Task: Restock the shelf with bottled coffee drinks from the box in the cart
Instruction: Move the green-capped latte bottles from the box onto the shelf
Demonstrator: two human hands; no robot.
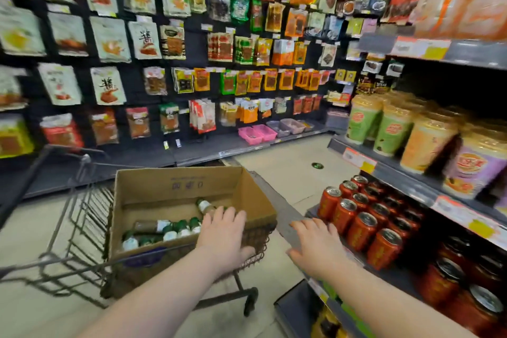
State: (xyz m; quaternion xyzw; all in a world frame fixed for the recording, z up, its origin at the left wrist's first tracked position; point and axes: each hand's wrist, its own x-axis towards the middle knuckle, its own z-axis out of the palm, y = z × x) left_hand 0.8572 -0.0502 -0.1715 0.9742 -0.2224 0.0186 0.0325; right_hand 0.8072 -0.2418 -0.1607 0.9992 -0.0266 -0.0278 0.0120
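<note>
My left hand point(223, 230) lies across the right wall of the box point(178, 186). The fingers are nearly straight and reach over the rim into it, with the thumb spread outside against the wire mesh of the cart point(82, 228). It has hold of nothing that I can make out. The box is plain brown corrugated cardboard, open-topped with soft, worn edges, and it sits in the dark metal basket.

Just past my left fingertips one bottle point(205, 206) lies at a slant, a slim brown cylinder with a pale label. Its capped end points away from the fingers and its body runs back under them. Blur hides whether the tips touch it. To the left of those fingers, on the box floor, more bottles point(164, 230) lie on their sides in a loose cluster. Their long axes run roughly across the box, and their green tops and white labels seem to face my hand.

My right hand point(315, 244) is flat and spread, palm down, gripping nothing, over the smooth grey front edge of the shelf point(277, 208). Just beyond its fingers stand glossy red cans point(356, 217) in upright rows, silver lids up.
</note>
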